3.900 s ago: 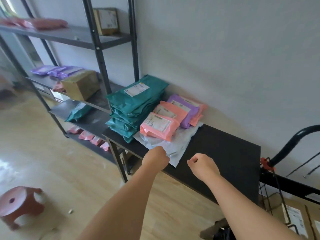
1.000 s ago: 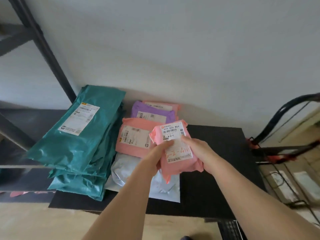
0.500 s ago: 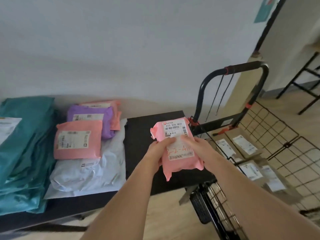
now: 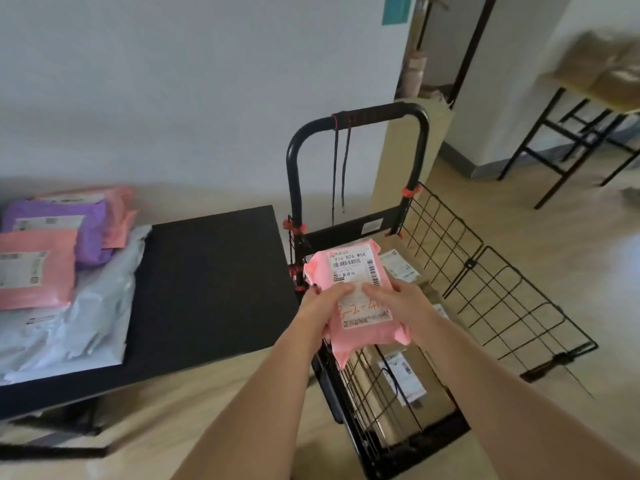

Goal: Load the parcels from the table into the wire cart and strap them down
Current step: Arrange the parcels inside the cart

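Hands meet on a pink parcel [image 4: 360,299] held in the air above the near end of the wire cart [image 4: 485,306]: the left hand [image 4: 320,306] clasps its left edge with the thumb laid across the white shipping label, and the right hand [image 4: 403,301] clasps its right edge, fingers curled underneath and thumb on top, so both are closed on the same package. The parcel is tilted with its label facing up, red handwritten digits partly covered by the thumbs. Beneath it, inside the cart, lie brown cardboard boxes [image 4: 401,386] with white labels. The cart's black handle [image 4: 360,116] rises at the far end, with dark cords [image 4: 341,171] hanging from the top bar, and its right-hand mesh side panel [image 4: 502,292] leans outward over the wooden floor [image 4: 571,258]. Just left of the cart stands the black table [image 4: 211,278], its right half bare. On its left part rest the remaining parcels: a grey-white mailer [image 4: 83,313] lying flat, a pink mailer [image 4: 34,268] on top of it, a purple mailer [image 4: 65,230] behind that, and another pink one [image 4: 114,216] against the wall [image 4: 194,84]. At the far right stands a second black-legged table [image 4: 585,133] carrying blurred brown packages.
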Available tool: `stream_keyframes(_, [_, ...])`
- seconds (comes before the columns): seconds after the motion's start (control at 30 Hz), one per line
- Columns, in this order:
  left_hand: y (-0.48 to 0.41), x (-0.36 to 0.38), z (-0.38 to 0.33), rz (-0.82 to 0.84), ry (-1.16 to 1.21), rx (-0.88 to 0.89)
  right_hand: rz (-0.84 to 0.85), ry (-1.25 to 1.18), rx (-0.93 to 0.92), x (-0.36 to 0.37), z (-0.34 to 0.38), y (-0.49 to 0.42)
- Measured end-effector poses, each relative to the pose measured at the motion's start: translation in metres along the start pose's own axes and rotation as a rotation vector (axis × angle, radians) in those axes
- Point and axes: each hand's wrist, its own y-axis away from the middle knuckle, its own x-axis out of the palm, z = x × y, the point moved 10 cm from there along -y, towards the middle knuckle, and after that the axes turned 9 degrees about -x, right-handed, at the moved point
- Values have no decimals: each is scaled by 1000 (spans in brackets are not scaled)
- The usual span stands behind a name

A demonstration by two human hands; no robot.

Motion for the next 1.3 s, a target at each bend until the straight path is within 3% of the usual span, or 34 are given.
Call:
stream_keyframes(0.3, [-54,73,-21,44,-150,-51,-101,33,28,-77,-5,-46])
stream_keyframes(0.63, [-106,139,-1,-51,-220,-150,-89,73,56,-152,-41,-98])
stream_keyframes(0.73, [-122,162,13,-54,-145,-191,10,137,62,-175,-51,-120])
stream_keyframes(0.87, [-147,190,32,-157,-98,-243,329,212,254,-189,-86,-138])
stream_keyframes(1.0, [-181,218,43,-204,-76,-154,359,310,280,-225,-118,-170])
stream_keyframes(1.17, [-218,232,75,-224,-314,-137,391,479,311,-250,-156,-199])
stream_keyframes(1.3, [-228,221,85,-408,-850,-187,346,607,383,-261,-188,-214])
